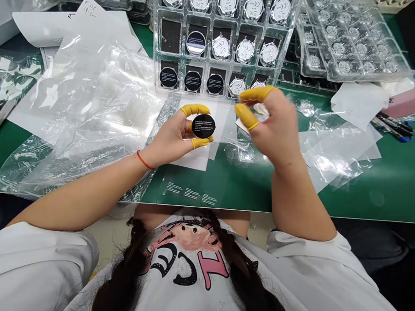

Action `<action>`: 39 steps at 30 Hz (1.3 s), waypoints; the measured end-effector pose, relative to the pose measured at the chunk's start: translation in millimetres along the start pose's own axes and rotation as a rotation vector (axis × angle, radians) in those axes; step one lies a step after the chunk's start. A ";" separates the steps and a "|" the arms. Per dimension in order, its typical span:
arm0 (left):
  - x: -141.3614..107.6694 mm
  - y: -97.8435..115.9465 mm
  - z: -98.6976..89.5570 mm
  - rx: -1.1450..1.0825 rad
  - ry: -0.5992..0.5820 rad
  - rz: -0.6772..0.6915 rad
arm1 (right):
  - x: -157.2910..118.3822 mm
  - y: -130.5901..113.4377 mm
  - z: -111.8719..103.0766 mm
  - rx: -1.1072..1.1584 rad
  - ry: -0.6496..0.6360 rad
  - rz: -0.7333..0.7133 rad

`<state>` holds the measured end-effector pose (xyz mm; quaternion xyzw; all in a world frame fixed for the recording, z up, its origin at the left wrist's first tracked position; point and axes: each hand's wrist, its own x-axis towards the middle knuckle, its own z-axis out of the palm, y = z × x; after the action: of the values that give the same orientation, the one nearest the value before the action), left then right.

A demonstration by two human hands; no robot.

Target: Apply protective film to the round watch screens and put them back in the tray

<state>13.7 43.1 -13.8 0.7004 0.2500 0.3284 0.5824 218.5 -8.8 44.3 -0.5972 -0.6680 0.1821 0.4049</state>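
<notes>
One mat: green work mat (380, 191) under everything, front edge just by the person's torso.

Bags: heap of clear plastic bags (98, 110) left of centre, right beside the left forearm (78, 202). Loose, bulky, the main obstruction on that side.

Rack: clear acrylic display rack (182, 40) straight ahead, three rows of round discs, mostly silver-faced, some black-faced. Its lower edge sits just beyond the hands, so little room there.

Tray: clear blister tray (350, 76) to the right of the rack, loaded with small silver discs.

Paper: white sheets (76, 30) far left, partly under the bags; white sheet (192, 161) right under the left hand.

Left hand (174, 140): narrow hold, thumb and fingers pinching the round black-faced disc (203, 125) by its rim. Edge-only grip, printed face uncovered: good practice.

Disc: in the left hand, above the white sheet, face tilted up toward the camera, white print too small to read.

Right hand (272, 125): narrow pinch, thumb and forefinger nearly meeting, just right of the disc. Motion-blurred; cannot tell if it holds a small white scrap (242, 124) or is only near it.

Fingertips: yellow finger cots (195, 109) on both hands.
</notes>
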 end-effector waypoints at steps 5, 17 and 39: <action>0.4 -2.1 -0.1 0.002 0.038 -0.011 | -1.6 65.9 -25.0 -0.339 0.017 0.259; 1.7 -0.4 0.9 -0.053 0.050 -0.028 | 0.8 97.8 -16.8 -0.427 -0.141 0.444; 0.8 10.8 2.6 -0.198 0.051 -0.147 | 8.1 18.5 40.3 -0.412 0.006 -0.357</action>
<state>15.8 39.9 -3.4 0.6106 0.2817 0.3254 0.6648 200.2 12.6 9.0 -0.5402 -0.7846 -0.0337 0.3024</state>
